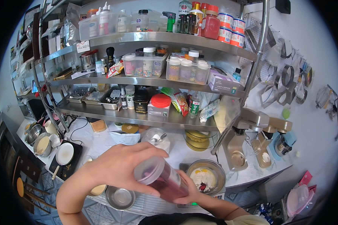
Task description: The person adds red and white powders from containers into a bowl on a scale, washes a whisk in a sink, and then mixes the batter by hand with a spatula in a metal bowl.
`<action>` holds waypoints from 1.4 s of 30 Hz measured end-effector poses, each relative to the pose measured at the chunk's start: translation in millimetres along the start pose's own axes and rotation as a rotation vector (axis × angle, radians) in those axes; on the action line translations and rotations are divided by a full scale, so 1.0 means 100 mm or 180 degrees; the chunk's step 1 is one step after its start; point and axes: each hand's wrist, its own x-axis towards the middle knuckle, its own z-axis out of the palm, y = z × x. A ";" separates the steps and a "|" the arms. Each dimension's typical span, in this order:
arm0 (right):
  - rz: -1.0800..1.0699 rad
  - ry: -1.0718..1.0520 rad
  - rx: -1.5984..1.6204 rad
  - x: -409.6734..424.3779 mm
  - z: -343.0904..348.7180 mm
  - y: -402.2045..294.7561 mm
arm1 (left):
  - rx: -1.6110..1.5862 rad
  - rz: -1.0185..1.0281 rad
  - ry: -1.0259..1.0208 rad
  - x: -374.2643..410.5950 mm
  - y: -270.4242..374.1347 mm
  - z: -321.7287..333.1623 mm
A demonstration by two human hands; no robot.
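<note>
My left hand (129,166) grips the translucent lid end of a clear plastic jar (169,182) that holds dark red powder. The jar is tilted, its lid end toward the upper left. Around its lower end, at the right, my right hand (190,187) is closed. Whether the lid is fully on cannot be told. Just right of the jar, a steel mixing bowl (221,175) stands on a kitchen scale (183,206); in it are pale flour, egg yolk and a small heap of dark red powder. An empty-looking steel bowl (120,198) lies below my left hand.
Steel shelves (157,119) with bottles and tubs rise behind the worktop. Stand mixers (236,140) are at the right. A clear container with a spoon (157,137) and a glass bowl (198,139) stand behind my hands. A white pan (64,153) rests on a black hob at the left.
</note>
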 end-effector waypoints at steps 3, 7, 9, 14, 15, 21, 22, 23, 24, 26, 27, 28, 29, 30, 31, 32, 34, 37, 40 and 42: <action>0.1311 -0.0775 0.2732 0.13 0.23 -0.47 | -0.0354 0.0280 -0.0243 0.06 0.07 -0.06; 0.1362 -0.1834 0.3008 0.20 0.24 -0.27 | -0.0399 0.0296 -0.0421 0.05 0.11 -0.13; 0.1417 -0.2007 0.2568 0.20 0.15 -0.30 | -0.0613 0.0668 -0.0303 0.02 0.05 -0.16; 0.1329 -0.1906 0.0880 0.51 -0.02 -0.59 | -0.0781 0.0708 0.0724 -0.12 -0.16 -0.08; 0.1121 -0.1674 0.0963 0.64 0.00 -0.74 | -0.0863 0.0660 0.1237 -0.22 -0.20 -0.11; -0.1075 0.0488 -0.1120 2.56 -0.23 -1.89 | -0.1069 -0.0435 0.3058 -1.22 -0.66 0.80; -0.1650 0.0704 -0.1576 2.94 -0.35 -2.09 | -0.1046 -0.0522 0.2896 -1.31 -0.69 1.01; -0.1991 0.1367 -0.2605 3.33 -0.59 -2.26 | -0.1205 -0.0704 0.2751 -1.40 -0.69 1.22; -0.2269 0.2078 -0.3678 3.64 -0.82 -2.43 | -0.1409 -0.0865 0.2584 -1.46 -0.68 1.44; -0.1766 0.2697 -0.4435 4.08 -0.93 -2.57 | -0.2020 -0.1485 0.2426 -1.58 -0.55 1.77; -0.1496 0.2907 -0.4558 4.21 -1.02 -2.60 | -0.2080 -0.1652 0.2368 -1.62 -0.53 1.90; -0.1227 0.3091 -0.4636 4.35 -1.06 -2.57 | -0.2112 -0.1851 0.2326 -1.68 -0.49 1.99; -0.0954 0.3274 -0.4707 4.45 -1.11 -2.55 | -0.2141 -0.2048 0.2281 -1.71 -0.46 2.03; -0.0797 0.3316 -0.4672 4.51 -1.10 -2.50 | -0.2161 -0.2130 0.2342 -1.74 -0.41 2.03; -0.0637 0.3364 -0.4643 4.55 -1.11 -2.45 | -0.2185 -0.2202 0.2396 -1.76 -0.36 2.03; -0.0472 0.3422 -0.4624 4.58 -1.14 -2.42 | -0.2217 -0.2265 0.2441 -1.77 -0.33 2.02; -0.0565 0.3333 -0.4697 4.64 -1.24 -2.39 | -0.2213 -0.2230 0.2494 -1.75 -0.30 1.98; -0.0864 0.3221 -0.4934 4.51 -1.38 -2.45 | -0.2236 -0.2402 0.2327 -1.68 -0.33 2.07; -0.1851 0.2710 -0.5817 3.35 -1.33 -2.58 | -0.2277 -0.1561 0.2169 -1.22 -0.50 2.27; -0.2176 0.2110 -0.5601 2.61 -0.97 -2.14 | -0.2289 -0.1762 0.2157 -1.24 -0.40 2.32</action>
